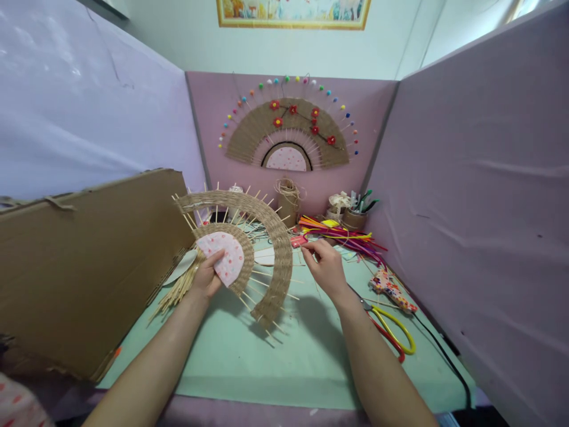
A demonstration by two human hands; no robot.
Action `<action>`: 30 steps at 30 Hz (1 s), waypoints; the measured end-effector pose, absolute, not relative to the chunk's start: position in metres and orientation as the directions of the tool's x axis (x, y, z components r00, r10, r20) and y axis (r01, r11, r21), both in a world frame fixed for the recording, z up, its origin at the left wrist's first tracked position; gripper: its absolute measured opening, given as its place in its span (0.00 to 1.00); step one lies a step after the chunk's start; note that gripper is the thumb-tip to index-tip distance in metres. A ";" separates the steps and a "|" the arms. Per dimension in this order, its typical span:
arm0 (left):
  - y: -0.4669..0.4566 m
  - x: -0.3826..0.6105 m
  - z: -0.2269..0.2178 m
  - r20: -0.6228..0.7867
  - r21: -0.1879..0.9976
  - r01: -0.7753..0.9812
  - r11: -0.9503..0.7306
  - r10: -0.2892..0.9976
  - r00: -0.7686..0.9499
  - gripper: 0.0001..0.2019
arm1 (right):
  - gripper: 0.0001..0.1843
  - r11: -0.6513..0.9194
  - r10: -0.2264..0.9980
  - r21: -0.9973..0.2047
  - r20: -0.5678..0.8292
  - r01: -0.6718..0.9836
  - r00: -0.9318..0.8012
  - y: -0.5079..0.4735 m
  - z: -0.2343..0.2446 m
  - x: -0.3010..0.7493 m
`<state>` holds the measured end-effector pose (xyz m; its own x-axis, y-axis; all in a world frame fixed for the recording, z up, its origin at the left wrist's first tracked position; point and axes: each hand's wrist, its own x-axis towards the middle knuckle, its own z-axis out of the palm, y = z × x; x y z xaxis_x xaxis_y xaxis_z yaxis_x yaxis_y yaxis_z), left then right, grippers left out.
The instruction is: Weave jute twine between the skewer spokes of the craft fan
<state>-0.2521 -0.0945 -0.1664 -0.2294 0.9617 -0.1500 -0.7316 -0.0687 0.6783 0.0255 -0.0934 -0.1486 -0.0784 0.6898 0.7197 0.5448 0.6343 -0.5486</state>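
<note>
My left hand (208, 276) grips a half-round woven fan (281, 252) by its pink dotted centre, the thumb lying on top. Thin wooden sticks radiate through its woven bands, their ends poking out past the outer rim. The fan is tilted above the table. Right of its rim, my right hand (326, 264) is raised with thumb and index finger pinched together. Whatever is in that pinch, perhaps a thin strand, is too fine to make out. Below the right wrist lie scissors (393, 332) with red and yellow handles.
A finished-looking fan with red flowers (288, 127) hangs on the pink back panel. Along the back stand a twine roll (288, 201), a pen holder (355, 218) and colourful pipe cleaners (351, 237). A flowered glue gun (391, 290) trails a black cord. Cardboard (89, 261) borders the left.
</note>
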 end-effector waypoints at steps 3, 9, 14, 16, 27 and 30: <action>-0.095 -0.251 -0.164 -0.142 0.681 -0.727 -0.089 0.958 -0.250 0.22 | 0.10 0.684 0.638 -0.479 0.759 0.550 -0.133 -0.096 -0.149 0.023; -0.095 -0.255 -0.163 -0.145 0.652 -0.749 -0.118 0.950 -0.276 0.19 | 0.11 0.713 0.636 -0.479 0.749 0.512 -0.185 -0.099 -0.146 0.023; -0.096 -0.256 -0.160 -0.179 0.612 -0.782 -0.122 0.941 -0.287 0.21 | 0.13 0.741 0.634 -0.517 0.749 0.429 -0.192 -0.101 -0.147 0.023; -0.096 -0.255 -0.159 -0.181 0.602 -0.790 -0.115 0.944 -0.276 0.21 | 0.15 0.742 0.649 -0.552 0.733 0.382 -0.203 -0.101 -0.147 0.022; -0.095 -0.254 -0.159 -0.192 0.589 -0.799 -0.119 0.940 -0.282 0.21 | 0.27 0.476 0.870 -0.865 0.437 0.159 -0.230 -0.095 -0.157 0.009; -0.092 -0.256 -0.163 -0.168 0.587 -0.797 -0.142 0.941 -0.292 0.21 | 0.24 0.475 0.876 -0.855 0.437 0.208 -0.204 -0.096 -0.159 0.006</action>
<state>-0.2561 -0.0925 -0.1631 -0.2922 0.9414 -0.1683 -0.7970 -0.1424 0.5870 0.0061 -0.0960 -0.1585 -0.2038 0.8761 0.4370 0.2075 0.4749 -0.8552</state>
